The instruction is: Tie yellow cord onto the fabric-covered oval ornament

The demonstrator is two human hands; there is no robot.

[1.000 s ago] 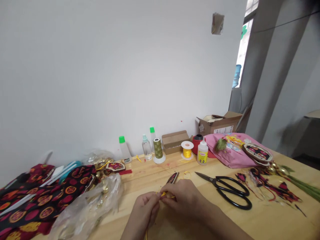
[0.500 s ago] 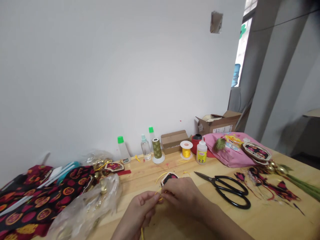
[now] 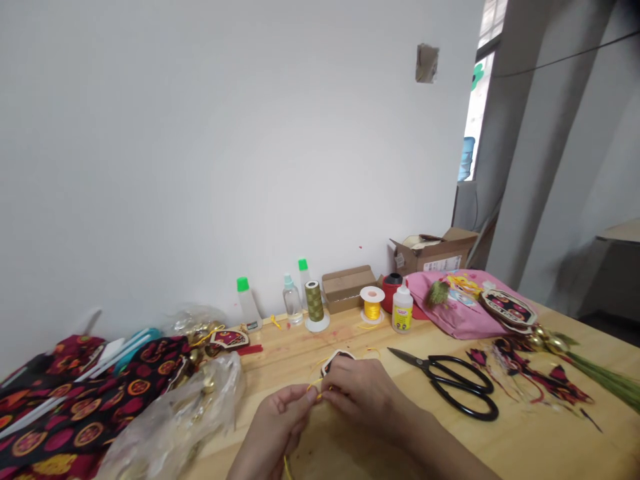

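Thin yellow cord [image 3: 313,387] runs between my two hands at the middle front of the table. My left hand [image 3: 286,417] pinches it between thumb and forefinger, and a loose length hangs down below the palm. Close against it, my right hand [image 3: 367,397] is closed with its fingertips on the same cord. Just behind the right fingers lies a dark patterned piece with a pale edge [image 3: 332,363], partly covered by that hand. Whether the cord is joined to this piece is hidden.
Black-handled scissors [image 3: 450,383] lie open to the right, near fabric scraps [image 3: 540,380]. A yellow cord spool [image 3: 373,307], a glue bottle [image 3: 402,310] and a green thread cone [image 3: 315,303] stand behind. Patterned fabric [image 3: 125,393] and a plastic bag [image 3: 175,413] fill the left.
The view has shifted slightly. Both hands stay together on the yellow cord, with only a small movement of the fingers.
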